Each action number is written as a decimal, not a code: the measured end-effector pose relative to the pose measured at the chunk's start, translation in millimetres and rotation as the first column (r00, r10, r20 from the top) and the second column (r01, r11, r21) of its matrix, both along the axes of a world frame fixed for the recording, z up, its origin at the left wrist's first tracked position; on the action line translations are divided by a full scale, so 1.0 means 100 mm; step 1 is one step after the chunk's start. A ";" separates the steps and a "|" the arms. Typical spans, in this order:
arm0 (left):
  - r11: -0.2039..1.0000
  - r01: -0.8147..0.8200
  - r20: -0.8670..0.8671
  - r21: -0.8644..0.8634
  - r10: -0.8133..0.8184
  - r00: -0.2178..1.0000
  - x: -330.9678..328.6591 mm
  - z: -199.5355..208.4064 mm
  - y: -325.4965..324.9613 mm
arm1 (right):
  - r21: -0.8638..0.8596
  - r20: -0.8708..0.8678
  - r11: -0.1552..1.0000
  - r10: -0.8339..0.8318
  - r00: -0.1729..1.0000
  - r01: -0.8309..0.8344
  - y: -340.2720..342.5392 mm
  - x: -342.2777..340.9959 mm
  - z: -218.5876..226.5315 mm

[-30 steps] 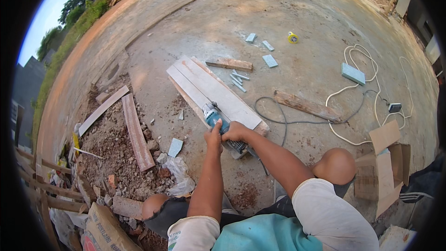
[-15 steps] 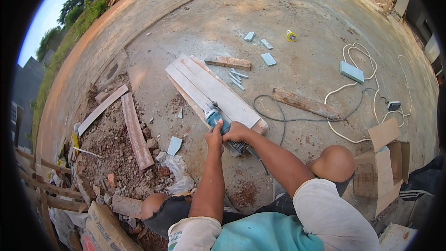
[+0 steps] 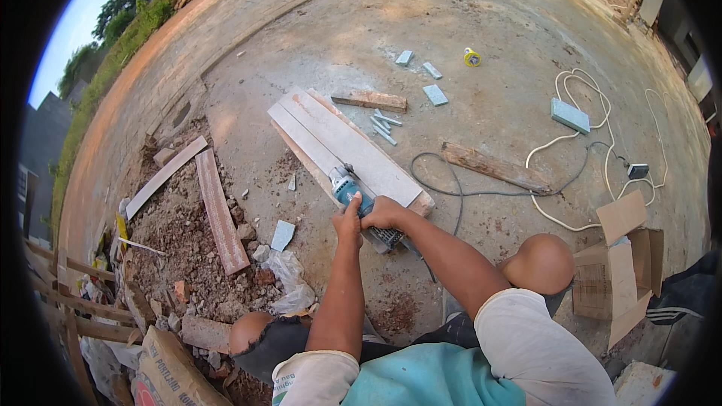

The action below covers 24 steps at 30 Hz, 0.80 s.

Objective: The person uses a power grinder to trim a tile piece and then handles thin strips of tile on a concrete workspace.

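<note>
Both hands hold a blue-green angle grinder low over a long pale tile. My left hand wraps its left side, and my right hand grips the rear of the body. At the grinder's head, the disc edge meets a dark straight cut line that runs up the tile to its far end, with a narrow strip left of the line. Beneath the tile lies a board or another slab, whose edges show. The grinder's dark cord trails off to the right. Most of the disc is hidden.
Wooden pieces and a weathered plank lie beyond and to the right. Small blue-grey tile pieces are scattered ahead. A white cable loops at right, near an open cardboard box. Rubble heaps up on the left.
</note>
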<state>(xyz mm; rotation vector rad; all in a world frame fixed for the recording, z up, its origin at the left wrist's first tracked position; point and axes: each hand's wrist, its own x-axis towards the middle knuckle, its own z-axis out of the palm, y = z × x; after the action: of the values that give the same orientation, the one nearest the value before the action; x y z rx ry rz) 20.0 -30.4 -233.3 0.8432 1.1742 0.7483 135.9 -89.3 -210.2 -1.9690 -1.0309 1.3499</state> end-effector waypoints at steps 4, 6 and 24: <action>1.000 -0.003 -0.008 -0.009 0.003 1.000 0.00 -0.03 0.02 | -0.002 0.015 1.000 0.013 1.000 -0.013 0.01 0.00 -0.01; 1.000 -0.002 -0.013 -0.010 0.001 1.000 0.00 -0.04 0.02 | 0.000 0.016 1.000 0.014 1.000 -0.014 0.01 0.00 -0.01; 1.000 0.001 0.041 0.028 -0.002 0.999 -0.02 0.00 -0.16 | -0.004 0.026 1.000 0.002 1.000 -0.002 -0.15 -0.02 0.03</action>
<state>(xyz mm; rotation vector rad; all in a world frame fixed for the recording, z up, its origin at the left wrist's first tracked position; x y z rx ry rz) 18.2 -46.4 -233.6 0.8487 1.1287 0.7787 133.5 -104.8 -207.2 -1.9938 -1.0431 1.3320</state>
